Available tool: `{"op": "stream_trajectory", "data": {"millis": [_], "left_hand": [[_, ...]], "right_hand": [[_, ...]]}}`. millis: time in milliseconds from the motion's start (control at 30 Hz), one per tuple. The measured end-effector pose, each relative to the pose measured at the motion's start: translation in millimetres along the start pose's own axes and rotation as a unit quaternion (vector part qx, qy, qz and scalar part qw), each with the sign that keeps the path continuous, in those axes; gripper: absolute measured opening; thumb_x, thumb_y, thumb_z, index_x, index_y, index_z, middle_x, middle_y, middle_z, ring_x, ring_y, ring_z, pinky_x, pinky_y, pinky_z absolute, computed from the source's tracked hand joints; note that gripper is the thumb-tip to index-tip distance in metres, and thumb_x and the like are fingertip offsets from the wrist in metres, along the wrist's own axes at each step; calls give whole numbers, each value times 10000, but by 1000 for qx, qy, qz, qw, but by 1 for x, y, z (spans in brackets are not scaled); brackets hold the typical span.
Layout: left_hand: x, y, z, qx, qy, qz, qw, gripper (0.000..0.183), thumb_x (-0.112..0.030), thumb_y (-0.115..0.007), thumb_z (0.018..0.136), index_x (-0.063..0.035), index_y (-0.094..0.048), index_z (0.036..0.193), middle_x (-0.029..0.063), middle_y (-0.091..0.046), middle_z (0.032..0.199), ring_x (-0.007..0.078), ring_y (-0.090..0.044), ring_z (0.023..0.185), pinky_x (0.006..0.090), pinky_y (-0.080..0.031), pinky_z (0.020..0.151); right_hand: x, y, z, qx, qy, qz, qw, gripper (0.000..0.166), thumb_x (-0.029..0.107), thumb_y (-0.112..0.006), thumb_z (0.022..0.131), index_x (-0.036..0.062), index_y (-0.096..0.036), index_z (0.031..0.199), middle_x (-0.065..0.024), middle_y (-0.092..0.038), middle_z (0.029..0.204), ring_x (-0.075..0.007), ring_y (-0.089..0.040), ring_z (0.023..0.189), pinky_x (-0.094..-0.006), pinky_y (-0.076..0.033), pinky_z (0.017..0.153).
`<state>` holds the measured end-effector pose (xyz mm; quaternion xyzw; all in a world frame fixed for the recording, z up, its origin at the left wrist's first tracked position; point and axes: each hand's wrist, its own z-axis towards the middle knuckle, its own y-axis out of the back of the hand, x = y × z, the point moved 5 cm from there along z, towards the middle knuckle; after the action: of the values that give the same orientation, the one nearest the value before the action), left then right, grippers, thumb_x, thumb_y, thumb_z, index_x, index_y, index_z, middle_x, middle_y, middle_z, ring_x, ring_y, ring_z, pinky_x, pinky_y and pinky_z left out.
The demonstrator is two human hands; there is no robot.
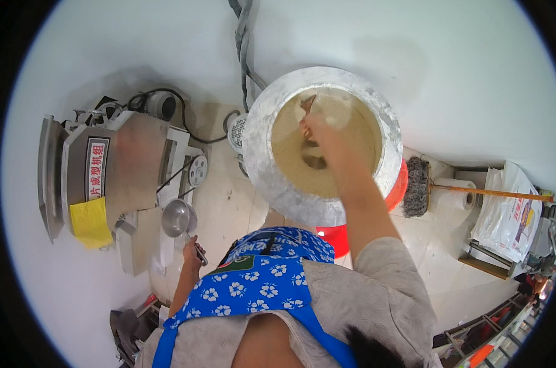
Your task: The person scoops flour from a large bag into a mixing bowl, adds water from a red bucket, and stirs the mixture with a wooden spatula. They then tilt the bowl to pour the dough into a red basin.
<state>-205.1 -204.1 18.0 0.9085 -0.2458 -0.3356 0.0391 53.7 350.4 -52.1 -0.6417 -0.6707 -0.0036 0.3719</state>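
Note:
A large round metal hopper (pixel 259 152) with a wide flat rim stands in front of me, a pale beige floury mass (pixel 292 165) inside it. My right hand (pixel 311 126) reaches over the near rim into the hopper and grips a small tool (pixel 309 102) with a reddish-brown end; blur hides its exact kind. Just below that hand is a dark hollow in the mass. Low on the left, my left hand (pixel 193 252) holds a metal ladle (pixel 176 218) by its handle, the bowl away from the hopper.
On the left stands a metal forming machine (pixel 138 156) with a pulley and a yellow cloth (pixel 92 223). Red tubs (pixel 335 239) sit under the hopper. A broom (pixel 417 186), a plastic film roll (pixel 457 200) and white sacks (pixel 508 211) are at the right. Cables (pixel 242 46) run down the wall.

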Motion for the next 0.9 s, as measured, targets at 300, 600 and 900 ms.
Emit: {"op": "stream_trajectory", "data": {"millis": [300, 600, 900], "left_hand": [[-1, 16, -1, -50, 14, -12, 999, 150, -193, -648, 814, -122, -520, 847, -7, -433, 549, 127, -441, 435, 273, -393, 401], [-9, -13, -12, -3, -7, -4, 1000, 203, -196, -665, 803, -118, -477, 806, 2, -441, 549, 130, -443, 433, 276, -397, 398], [-23, -27, -31, -3, -30, 9, 1000, 214, -194, -677, 799, -121, -476, 812, -4, -442, 549, 124, -454, 439, 276, -396, 399]], "right_hand": [[-9, -18, -22, 62, -53, 85, 993, 188, 112, -348, 929, 91, -397, 749, 17, -350, 571, -83, -327, 441, -226, -256, 363], [-19, -14, 23, 82, -109, 159, 978, 204, 108, -316, 921, 76, -392, 734, 14, -364, 576, -87, -318, 431, -214, -235, 358], [-48, -16, 56, 51, -99, 15, 994, 208, 142, -351, 914, 89, -375, 714, -12, -357, 535, -130, -330, 419, -275, -247, 367]]}}
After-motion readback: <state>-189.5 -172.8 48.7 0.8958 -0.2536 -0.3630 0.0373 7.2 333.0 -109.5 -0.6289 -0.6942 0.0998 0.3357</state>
